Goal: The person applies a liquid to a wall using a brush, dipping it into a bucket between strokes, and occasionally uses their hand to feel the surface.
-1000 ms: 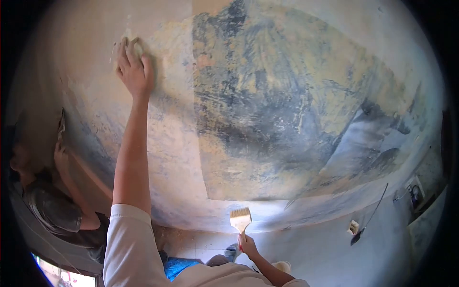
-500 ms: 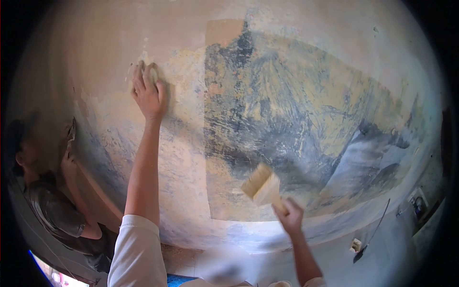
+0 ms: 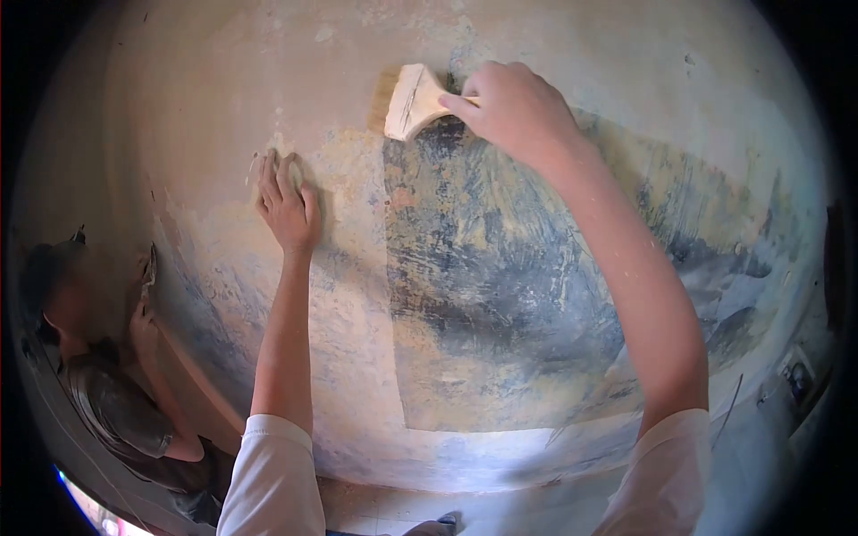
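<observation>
My right hand (image 3: pixel 514 107) is closed around the handle of a wide, flat paintbrush (image 3: pixel 416 100), raised near the top of a dark rectangular patch (image 3: pixel 500 259) on the wall. The light-brown bristles point left and lie at or close to the wall; exact contact is hard to make out. This patch is mottled blue-grey, black and yellowish, with streaky texture. Left of it, my left hand (image 3: pixel 288 204) rests against the pale, blotchy wall (image 3: pixel 214 98) with its fingers stretched upward and somewhat apart. Pale smears show around those fingers.
At the left, a co-worker (image 3: pixel 125 402) in a dark shirt and cap faces the wall, one hand raised with a thin tool (image 3: pixel 149 268). A socket or switch box (image 3: pixel 798 373) is at the lower right. Tiled floor (image 3: pixel 384 511) shows below the wall.
My right hand has swung the paintbrush up from the patch's lower part to its top-left corner. In view, my left hand sits slightly lower, as does the co-worker, as the camera has shifted.
</observation>
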`<state>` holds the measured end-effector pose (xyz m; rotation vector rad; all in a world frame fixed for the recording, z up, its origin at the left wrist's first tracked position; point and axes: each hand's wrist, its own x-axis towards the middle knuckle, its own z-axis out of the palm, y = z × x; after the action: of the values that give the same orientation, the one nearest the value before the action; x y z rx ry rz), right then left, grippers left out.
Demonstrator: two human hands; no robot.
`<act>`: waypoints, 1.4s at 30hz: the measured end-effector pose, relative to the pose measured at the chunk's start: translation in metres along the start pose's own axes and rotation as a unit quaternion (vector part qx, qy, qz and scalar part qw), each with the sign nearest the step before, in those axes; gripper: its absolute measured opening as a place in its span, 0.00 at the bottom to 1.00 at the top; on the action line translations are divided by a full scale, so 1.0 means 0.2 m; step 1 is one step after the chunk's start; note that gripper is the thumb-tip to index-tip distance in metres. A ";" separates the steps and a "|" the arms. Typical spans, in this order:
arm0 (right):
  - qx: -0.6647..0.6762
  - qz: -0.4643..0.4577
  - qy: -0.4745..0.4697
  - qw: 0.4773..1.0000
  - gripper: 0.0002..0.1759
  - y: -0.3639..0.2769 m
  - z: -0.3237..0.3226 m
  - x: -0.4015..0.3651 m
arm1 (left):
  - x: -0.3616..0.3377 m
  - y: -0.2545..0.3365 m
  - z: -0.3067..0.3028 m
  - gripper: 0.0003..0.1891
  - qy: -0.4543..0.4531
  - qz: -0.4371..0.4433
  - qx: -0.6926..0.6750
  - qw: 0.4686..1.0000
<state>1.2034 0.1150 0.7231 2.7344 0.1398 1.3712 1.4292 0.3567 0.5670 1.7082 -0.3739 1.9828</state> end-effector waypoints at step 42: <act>-0.255 0.159 0.051 0.953 0.23 0.81 -0.51 -0.41 | 0.17 0.13 0.14 0.25 0.048 -0.101 -0.014 0.994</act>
<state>1.0806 -0.0519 0.7373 2.3152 -0.5904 1.3740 1.4358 0.3265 0.6074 1.5605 -0.1867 1.8952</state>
